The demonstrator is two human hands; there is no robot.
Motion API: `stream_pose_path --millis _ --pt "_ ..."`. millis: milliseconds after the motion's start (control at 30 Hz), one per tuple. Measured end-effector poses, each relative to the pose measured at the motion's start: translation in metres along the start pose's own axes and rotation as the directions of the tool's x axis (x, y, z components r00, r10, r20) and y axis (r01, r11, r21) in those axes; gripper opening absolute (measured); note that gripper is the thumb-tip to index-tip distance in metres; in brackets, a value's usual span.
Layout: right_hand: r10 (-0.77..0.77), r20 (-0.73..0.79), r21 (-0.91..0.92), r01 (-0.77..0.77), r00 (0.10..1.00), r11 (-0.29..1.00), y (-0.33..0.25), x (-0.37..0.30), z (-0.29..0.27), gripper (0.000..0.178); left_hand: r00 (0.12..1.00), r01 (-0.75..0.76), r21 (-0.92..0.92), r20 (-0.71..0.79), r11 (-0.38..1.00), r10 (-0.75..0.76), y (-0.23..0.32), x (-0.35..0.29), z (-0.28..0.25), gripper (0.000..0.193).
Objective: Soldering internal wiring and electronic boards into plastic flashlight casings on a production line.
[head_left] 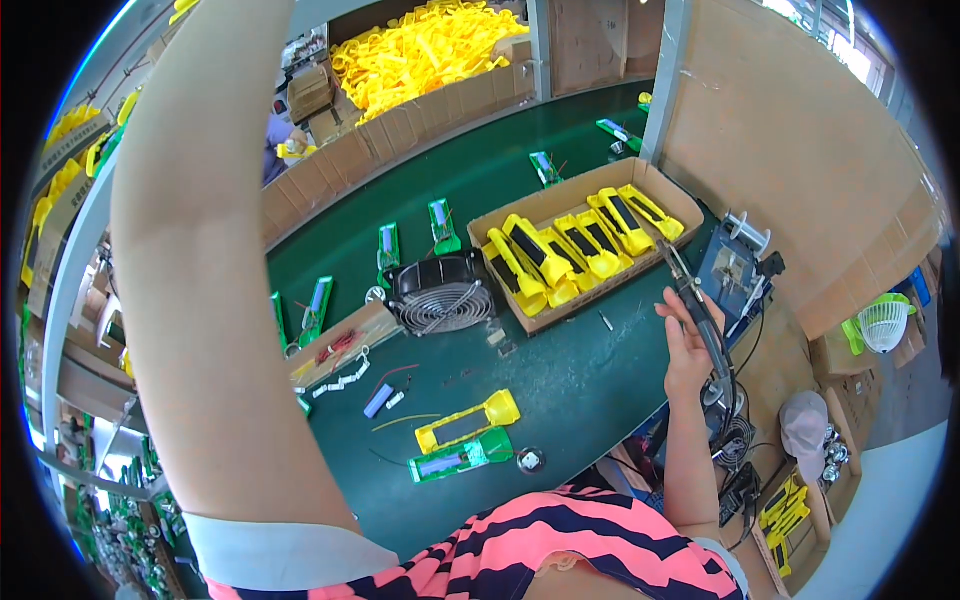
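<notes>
My right hand (685, 345) is at the right side of the green worktop, closed around a soldering iron (690, 290). The iron's tip points up and away, close to the right end of a carton, and its cord hangs down past my wrist. My left forearm (215, 270) rises across the left of the view, and its hand is past the top edge. Nearest me on the worktop lie a yellow plastic casing (468, 424) with a dark panel and a green casing (460, 458) holding a battery cell. A small round part (531, 460) with thin wires sits beside them.
The carton (560, 318) holds several yellow casings with dark panels. Left of it stands a black fan (440, 293) with a wire guard. Green casings (388, 250) lie along a green belt (350, 215) behind. A solder spool (748, 232) stands right; a loose battery (378, 401) lies mid-table.
</notes>
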State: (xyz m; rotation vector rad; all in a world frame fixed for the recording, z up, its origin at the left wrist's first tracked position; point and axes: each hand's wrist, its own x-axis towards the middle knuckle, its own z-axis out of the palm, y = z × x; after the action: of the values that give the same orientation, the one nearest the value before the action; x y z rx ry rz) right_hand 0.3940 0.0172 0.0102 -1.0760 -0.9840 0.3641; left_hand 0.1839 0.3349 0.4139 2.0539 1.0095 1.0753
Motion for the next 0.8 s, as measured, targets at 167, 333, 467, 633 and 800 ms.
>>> stream_pose_path --millis 167,333,467,633,800 --pt "0.004 0.057 0.053 -0.007 0.998 0.999 -0.004 -0.006 0.016 0.04 0.975 -0.217 0.707 0.129 0.673 0.179 0.013 -0.176 0.036 0.04" --pt "0.015 0.074 0.084 -0.022 0.997 0.996 0.011 -0.017 0.022 0.04 0.507 -0.397 0.552 0.798 0.734 -0.326 -0.12 -0.414 0.087 0.046" --pt "0.021 0.092 0.143 -0.034 0.996 0.989 0.019 -0.017 0.053 0.037 0.857 -0.137 0.762 0.412 0.633 -0.311 -0.175 -0.518 0.114 0.069" --pt "-0.02 0.108 0.094 0.01 0.994 0.996 0.037 0.025 0.087 0.038 0.966 -0.054 0.526 0.242 0.849 -0.089 -0.191 -0.514 0.103 0.045" --pt "-0.005 0.078 0.018 0.003 0.997 1.0 0.04 0.08 0.117 0.035 0.992 -0.038 0.571 -0.078 0.82 0.1 -0.268 -0.375 0.026 0.012"
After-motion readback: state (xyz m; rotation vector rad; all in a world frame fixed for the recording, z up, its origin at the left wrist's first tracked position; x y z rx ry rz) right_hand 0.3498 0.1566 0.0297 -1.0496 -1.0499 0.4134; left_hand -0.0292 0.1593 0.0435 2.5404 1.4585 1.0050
